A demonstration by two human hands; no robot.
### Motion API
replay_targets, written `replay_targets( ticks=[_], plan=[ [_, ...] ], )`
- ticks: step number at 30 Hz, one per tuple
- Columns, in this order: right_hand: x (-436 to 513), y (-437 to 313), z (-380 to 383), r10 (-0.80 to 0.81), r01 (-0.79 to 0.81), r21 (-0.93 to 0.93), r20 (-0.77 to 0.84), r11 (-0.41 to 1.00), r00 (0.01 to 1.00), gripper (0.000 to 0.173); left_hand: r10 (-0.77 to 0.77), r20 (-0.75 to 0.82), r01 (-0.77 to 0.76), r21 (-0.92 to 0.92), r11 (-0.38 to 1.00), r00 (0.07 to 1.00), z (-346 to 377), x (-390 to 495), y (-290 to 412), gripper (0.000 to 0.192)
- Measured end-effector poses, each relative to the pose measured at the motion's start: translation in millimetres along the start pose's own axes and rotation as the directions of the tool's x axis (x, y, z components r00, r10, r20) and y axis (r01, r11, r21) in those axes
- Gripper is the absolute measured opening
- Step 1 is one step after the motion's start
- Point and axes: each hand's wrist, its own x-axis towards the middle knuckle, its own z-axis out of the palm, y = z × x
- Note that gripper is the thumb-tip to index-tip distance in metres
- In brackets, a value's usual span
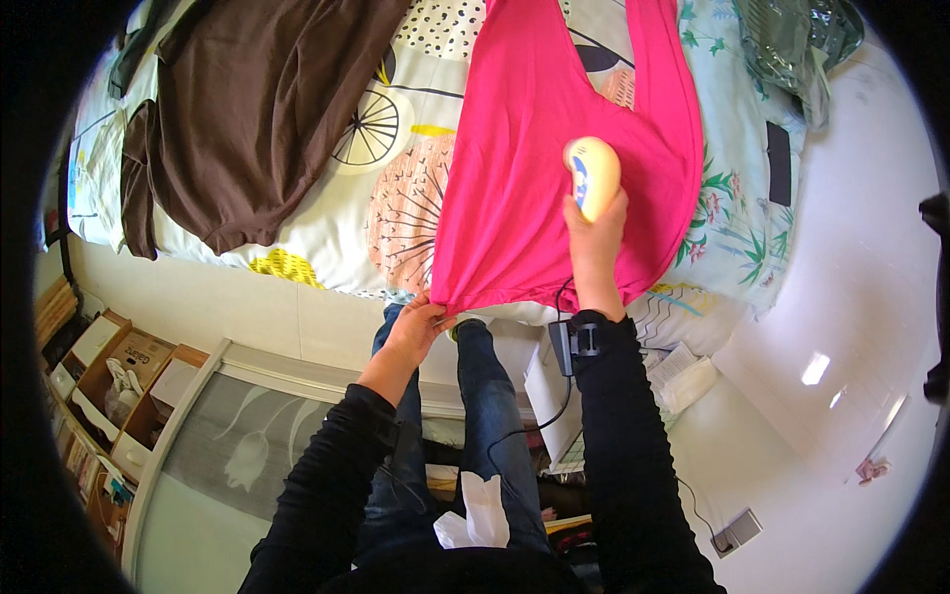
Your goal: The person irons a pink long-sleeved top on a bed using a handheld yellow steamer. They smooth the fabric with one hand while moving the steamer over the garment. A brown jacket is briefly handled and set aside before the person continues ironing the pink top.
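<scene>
A bright pink garment (512, 185) lies spread over the patterned bedding (415, 111), its near edge hanging at the bed's rim. My right hand (600, 237) grips a pale yellow handheld device (600, 174) with a blue panel, perhaps a fabric shaver or small steamer, over the middle of the garment. Whether it touches the cloth cannot be told. The fingers of my left hand (421, 323) pinch the garment's lower left corner. To the left, a brown garment (245, 126) lies on the same bed.
Clear plastic packaging (787, 52) lies at the bed's upper right. A black cable (545, 425) runs below my right wrist. Below the bed stand a white panel (553, 401) and papers (672, 371). An open wooden shelf (122, 386) is at the left; a wall socket (738, 531) is at the lower right.
</scene>
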Motion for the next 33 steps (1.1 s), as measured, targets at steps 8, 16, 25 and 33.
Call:
replay_targets(
  ticks=[8, 16, 25, 33],
  plan=[
    [15, -25, 22, -0.215, 0.212, 0.037, 0.218, 0.977, 0.952, 0.064, 0.021, 0.085, -0.035, 0.163, 0.986, 0.996, -5, 1, 2, 0.025],
    [-17, -28, -7, -0.259, 0.223, 0.141, 0.341, 0.965, 0.904, 0.070, 0.026, 0.020, -0.030, 0.254, 0.967, 0.999, -3, 4, 0, 0.026],
    [60, -85, 69, -0.235, 0.250, -0.015, 0.291, 0.968, 0.927, 0.067, 0.018, 0.064, -0.037, 0.313, 0.949, 0.998, 1, -5, -7, 0.027],
    [-33, -79, 28, -0.283, 0.356, -0.049, 0.512, 0.933, 0.811, 0.066, 0.034, 0.067, -0.054, 0.314, 0.948, 0.997, 4, -3, -6, 0.027]
  ],
)
